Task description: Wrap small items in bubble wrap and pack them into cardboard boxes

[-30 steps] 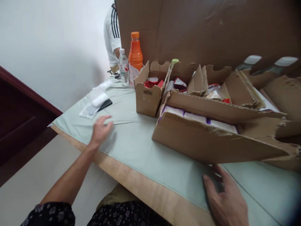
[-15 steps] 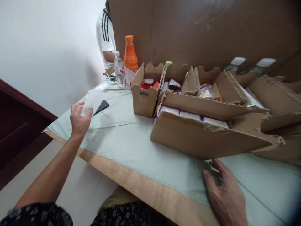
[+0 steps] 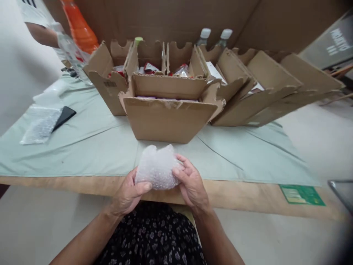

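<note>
A crumpled bubble wrap bag (image 3: 157, 167) is held between both hands, over the table's front edge. My left hand (image 3: 129, 193) grips its left side with the thumb lying on top. On the right side, my right hand (image 3: 191, 182) pinches it between thumb and fingers. Just beyond the bag stands a wide cardboard box (image 3: 171, 121) whose contents show only as a thin purple-edged strip. More bubble wrap (image 3: 41, 125) lies flat at the table's left, partly against a black phone (image 3: 64, 116).
Several open cardboard bins (image 3: 110, 88) with packets stand in a row behind the wide box. An orange bottle (image 3: 81, 31) and a clear bottle (image 3: 71, 55) are at the back left, near another person's arm (image 3: 42, 35). A green card (image 3: 302, 195) lies at the right front edge.
My left hand has brought a piece of bubble wrap from the left to the middle. My right hand has come in and taken its other side. The view has turned right.
</note>
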### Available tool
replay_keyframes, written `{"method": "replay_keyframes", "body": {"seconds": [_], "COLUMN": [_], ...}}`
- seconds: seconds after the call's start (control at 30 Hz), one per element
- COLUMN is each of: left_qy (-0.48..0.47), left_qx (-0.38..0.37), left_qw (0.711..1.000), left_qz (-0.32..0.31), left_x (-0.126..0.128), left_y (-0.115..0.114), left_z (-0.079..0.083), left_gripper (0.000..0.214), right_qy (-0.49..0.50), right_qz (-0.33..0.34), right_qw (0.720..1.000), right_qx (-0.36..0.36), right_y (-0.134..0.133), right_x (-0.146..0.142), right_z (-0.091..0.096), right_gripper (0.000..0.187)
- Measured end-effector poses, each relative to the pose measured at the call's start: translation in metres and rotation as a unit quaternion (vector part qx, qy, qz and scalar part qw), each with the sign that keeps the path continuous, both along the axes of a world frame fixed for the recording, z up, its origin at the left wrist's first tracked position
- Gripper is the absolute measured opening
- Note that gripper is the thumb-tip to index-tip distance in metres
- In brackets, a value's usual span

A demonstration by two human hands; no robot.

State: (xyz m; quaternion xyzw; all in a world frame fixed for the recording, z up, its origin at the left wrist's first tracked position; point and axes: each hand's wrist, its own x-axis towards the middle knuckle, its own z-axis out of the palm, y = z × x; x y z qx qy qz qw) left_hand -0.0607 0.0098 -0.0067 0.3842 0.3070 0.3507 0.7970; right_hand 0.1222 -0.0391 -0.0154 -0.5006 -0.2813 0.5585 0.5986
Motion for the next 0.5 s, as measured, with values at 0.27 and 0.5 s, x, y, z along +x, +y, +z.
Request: {"method": "replay_keyframes", "body": {"seconds": [0.27, 0.5], "left_qy": [0.038, 0.030], "left_qx": [-0.060, -0.041], "left_qw": [0.996, 0.997], "left_qz": [-0.045, -0.064], "left_x": [-0.013, -0.018], "left_y": [0.013, 0.032], "left_z": [0.003, 0.006], "left_gripper": [0.071, 0.057], "right_qy": [-0.076, -0.131], "right_qz": [-0.048, -0.168], "right_qw": [0.996, 0.977], "right_qx": [0.003, 0.028], "right_y": [-0.023, -0.031], "right_x": [0.027, 0.034], "right_z": [-0.003, 0.000], "right_gripper": [0.025, 0.018]}}
